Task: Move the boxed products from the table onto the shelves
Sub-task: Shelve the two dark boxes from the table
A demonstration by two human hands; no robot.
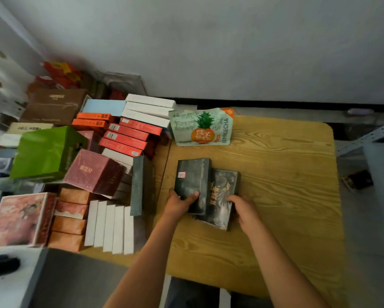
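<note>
- Both forearms reach in from the near edge of the wooden table (pixel 286 196), a pale top with bold grain and rounded corners.
- The left hand (pixel 179 204) grips the upper dark box (pixel 193 185), thumb curled over its glossy face and fingers around its left edge.
- The right hand (pixel 244 210) holds the lower dark box (pixel 222 198) at its near right corner, fingers curled; this box lies under and just right of the first, near the table's middle.
- By the look of it, the pickup step is in hand: next both boxes need lifting together and carrying to the metal shelf frame (pixel 368 136) past the right edge.
- Stacked cartons (pixel 124 138), red, white and orange, crowd the left side.
- A crinkled pineapple pouch (pixel 201 127) stands at the far edge.
</note>
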